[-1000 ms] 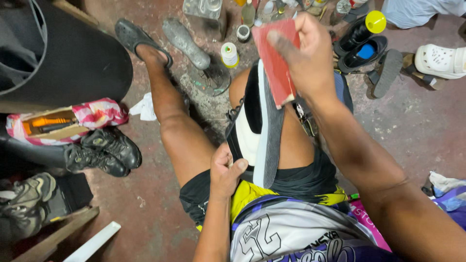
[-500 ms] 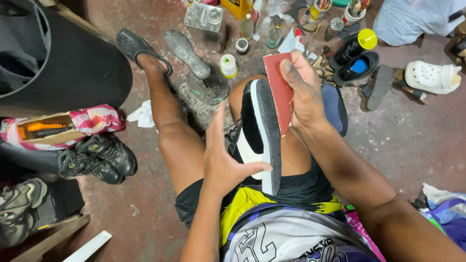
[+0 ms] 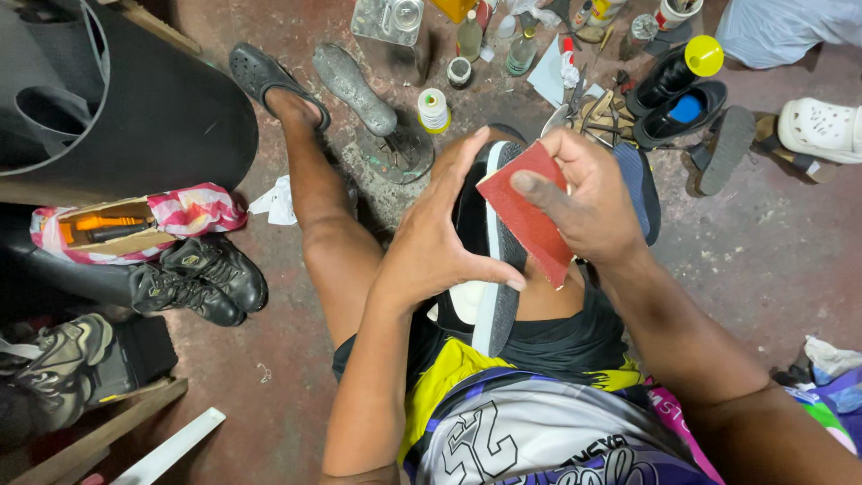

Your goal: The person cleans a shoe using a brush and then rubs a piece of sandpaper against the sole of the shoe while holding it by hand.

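Note:
A black shoe with a white insole and grey sole (image 3: 496, 269) rests on its side on my lap. My left hand (image 3: 440, 233) wraps over its upper, thumb pressed on the sole edge. My right hand (image 3: 584, 202) grips a red sheet of sandpaper (image 3: 528, 216) and holds it against the sole's side near the toe end.
An iron shoe last stand (image 3: 368, 108) and a spool of thread (image 3: 434, 110) stand on the floor ahead, with bottles and tools beyond. Black shoes (image 3: 678, 94) and a white clog (image 3: 822, 130) lie right. Black boots (image 3: 202, 278) and a large black rubber sheet (image 3: 135, 108) are left.
My left hand rose from my lap and closed over the shoe's upper. My right hand brought the sandpaper down from the toe tip onto the sole's side.

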